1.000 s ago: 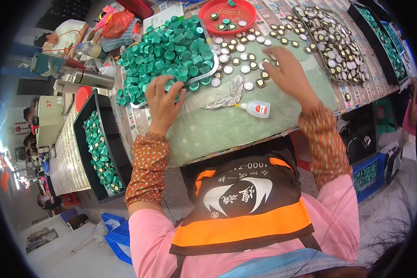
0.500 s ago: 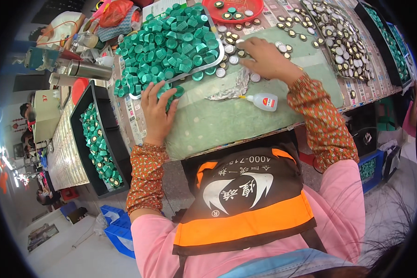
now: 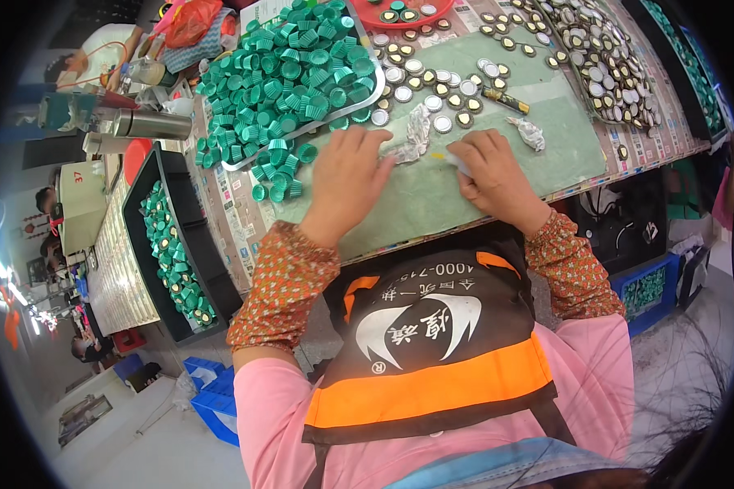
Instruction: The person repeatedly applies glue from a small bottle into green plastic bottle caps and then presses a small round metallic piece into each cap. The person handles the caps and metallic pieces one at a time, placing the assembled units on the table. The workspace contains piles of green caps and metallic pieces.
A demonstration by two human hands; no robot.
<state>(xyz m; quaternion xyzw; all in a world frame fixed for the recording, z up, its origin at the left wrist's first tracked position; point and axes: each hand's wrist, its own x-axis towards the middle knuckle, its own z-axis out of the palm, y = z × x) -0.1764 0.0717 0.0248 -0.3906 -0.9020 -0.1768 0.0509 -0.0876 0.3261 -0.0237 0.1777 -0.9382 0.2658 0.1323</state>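
Watching both hands, I see they have drawn in from the cap piles to the near middle of the pale green mat (image 3: 432,196). The right hand (image 3: 493,175), which a second ago reached among the small round silver liner discs (image 3: 432,94), is now curled shut on a small white object that I cannot identify. The left hand (image 3: 347,175) has left the heap of ribbed green plastic caps (image 3: 294,69) and lies flat, fingers spread, gripping nothing, beside a crumpled scrap of shiny foil (image 3: 416,134). My guess is that picking has given way to close work at the mat. The caps look hard and ridged, the discs smooth and glossy.
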